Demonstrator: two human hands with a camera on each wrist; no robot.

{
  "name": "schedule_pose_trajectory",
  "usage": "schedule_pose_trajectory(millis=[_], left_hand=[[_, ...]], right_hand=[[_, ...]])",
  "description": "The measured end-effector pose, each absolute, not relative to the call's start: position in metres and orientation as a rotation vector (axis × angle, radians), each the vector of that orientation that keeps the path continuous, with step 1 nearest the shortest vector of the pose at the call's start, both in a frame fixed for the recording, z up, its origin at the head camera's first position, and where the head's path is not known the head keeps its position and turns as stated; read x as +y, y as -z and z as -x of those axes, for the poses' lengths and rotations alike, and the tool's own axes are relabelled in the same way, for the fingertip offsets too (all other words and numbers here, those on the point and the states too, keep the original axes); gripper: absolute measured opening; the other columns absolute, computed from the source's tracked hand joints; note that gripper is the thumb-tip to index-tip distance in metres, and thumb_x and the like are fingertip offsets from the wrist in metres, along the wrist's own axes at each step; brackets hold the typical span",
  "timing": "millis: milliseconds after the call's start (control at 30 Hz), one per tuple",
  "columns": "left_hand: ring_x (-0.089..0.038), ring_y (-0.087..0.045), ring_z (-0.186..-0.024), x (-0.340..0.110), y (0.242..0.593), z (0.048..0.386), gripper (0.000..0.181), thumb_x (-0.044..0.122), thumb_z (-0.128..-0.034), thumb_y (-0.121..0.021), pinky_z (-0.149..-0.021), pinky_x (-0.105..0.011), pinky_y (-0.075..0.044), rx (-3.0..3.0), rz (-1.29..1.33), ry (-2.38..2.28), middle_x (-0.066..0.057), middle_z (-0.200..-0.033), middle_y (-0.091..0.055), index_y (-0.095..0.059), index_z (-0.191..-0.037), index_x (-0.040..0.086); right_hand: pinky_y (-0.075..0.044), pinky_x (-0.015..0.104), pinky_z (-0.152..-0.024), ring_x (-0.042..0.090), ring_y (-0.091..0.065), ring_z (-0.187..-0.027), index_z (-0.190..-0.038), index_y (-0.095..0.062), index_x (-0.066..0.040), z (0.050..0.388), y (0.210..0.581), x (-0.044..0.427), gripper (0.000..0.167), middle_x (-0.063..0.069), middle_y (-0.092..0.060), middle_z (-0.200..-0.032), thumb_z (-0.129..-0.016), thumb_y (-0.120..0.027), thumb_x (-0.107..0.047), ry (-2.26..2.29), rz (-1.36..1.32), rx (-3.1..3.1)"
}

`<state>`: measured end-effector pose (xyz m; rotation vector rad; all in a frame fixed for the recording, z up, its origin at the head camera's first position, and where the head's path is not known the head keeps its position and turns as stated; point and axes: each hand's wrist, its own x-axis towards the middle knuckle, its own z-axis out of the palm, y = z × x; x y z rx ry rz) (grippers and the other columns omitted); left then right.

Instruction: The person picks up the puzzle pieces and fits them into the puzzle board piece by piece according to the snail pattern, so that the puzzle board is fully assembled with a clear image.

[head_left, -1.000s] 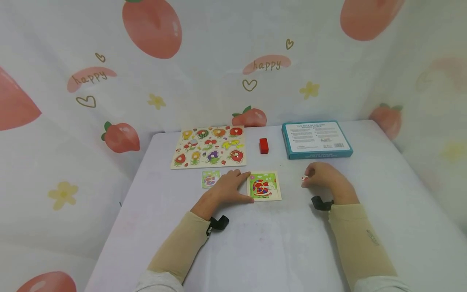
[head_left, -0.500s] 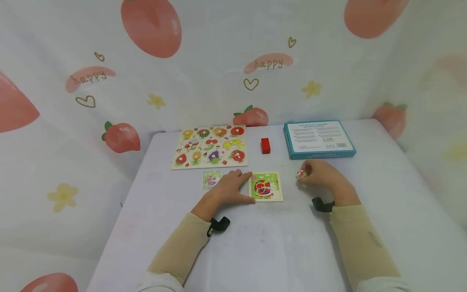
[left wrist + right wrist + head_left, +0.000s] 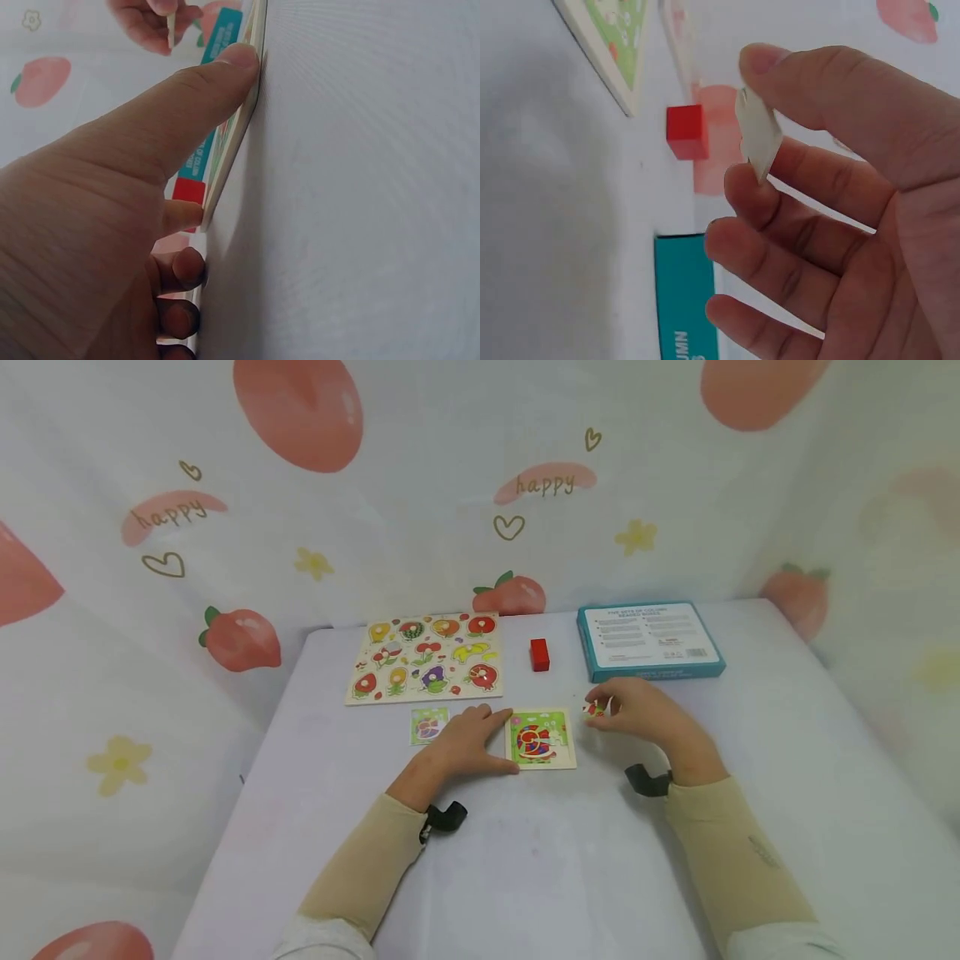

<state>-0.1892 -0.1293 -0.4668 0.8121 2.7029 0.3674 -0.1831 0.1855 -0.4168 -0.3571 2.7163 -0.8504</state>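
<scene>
In the head view my left hand holds the small square wooden jigsaw board at its left side, thumb on the near corner and index finger on the far one. The left wrist view shows the thumb along the board's edge. A red, blue and green picture fills much of the board, with a pale gap at its right. My right hand pinches a small jigsaw piece above the table, just right of the board. The piece stands on edge between thumb and fingertips in the right wrist view.
Left of the board lies a small picture card, partly behind the left hand. Farther back are a fruit peg puzzle, a red block and a teal flat box. A patterned cloth hangs behind the table.
My right hand has moved left with the jigsaw piece, lifting it closer to the board. The left hand stays at the board's left corners. The head view has shifted slightly.
</scene>
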Motion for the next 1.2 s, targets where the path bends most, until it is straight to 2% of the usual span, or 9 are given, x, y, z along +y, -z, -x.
schedule_pose_trajectory(millis=[200,400,600,1000,1200], left_hand=[[-0.021,-0.047,-0.113,-0.13,0.466,0.189,0.102,0.069,-0.0793,-0.075,-0.101,-0.042,-0.044,2.699,-0.81,-0.369,-0.006,-0.135,-0.051,-0.037,-0.161,0.023],[-0.022,-0.047,-0.112,-0.131,0.468,0.192,0.101,0.067,-0.0793,-0.077,-0.1,-0.042,-0.044,2.696,-0.809,-0.39,-0.006,-0.134,-0.051,-0.037,-0.161,0.023],[-0.022,-0.048,-0.112,-0.13,0.469,0.191,0.102,0.068,-0.0783,-0.077,-0.1,-0.043,-0.044,2.702,-0.8,-0.403,-0.007,-0.134,-0.051,-0.038,-0.161,0.023],[-0.021,-0.049,-0.112,-0.13,0.471,0.187,0.1,0.07,-0.0792,-0.075,-0.1,-0.042,-0.045,2.716,-0.821,-0.376,-0.006,-0.135,-0.052,-0.039,-0.16,0.023],[-0.02,-0.048,-0.111,-0.13,0.468,0.191,0.102,0.072,-0.0793,-0.074,-0.099,-0.042,-0.045,2.715,-0.81,-0.363,-0.005,-0.134,-0.052,-0.037,-0.161,0.024]], right_hand=[[-0.05,0.035,-0.071,0.023,-0.057,-0.088,-0.125,-0.072,-0.007,0.183,0.423,0.177,0.043,0.004,-0.064,-0.098,-0.089,-0.08,-0.03,0.849,0.383,2.702],[-0.051,0.035,-0.073,0.022,-0.058,-0.088,-0.118,-0.073,-0.008,0.184,0.427,0.171,0.036,0.002,-0.065,-0.097,-0.089,-0.077,-0.028,0.855,0.434,2.688],[-0.05,0.035,-0.075,0.021,-0.057,-0.09,-0.115,-0.074,-0.011,0.181,0.427,0.164,0.032,0.0,-0.062,-0.097,-0.089,-0.079,-0.03,0.837,0.491,2.649],[-0.047,0.036,-0.075,0.019,-0.054,-0.086,-0.11,-0.074,-0.016,0.17,0.435,0.146,0.032,0.0,-0.058,-0.087,-0.083,-0.086,-0.028,0.802,0.501,2.542],[-0.047,0.036,-0.075,0.018,-0.055,-0.086,-0.101,-0.073,-0.019,0.173,0.44,0.14,0.024,-0.001,-0.06,-0.086,-0.083,-0.087,-0.026,0.775,0.537,2.564]])
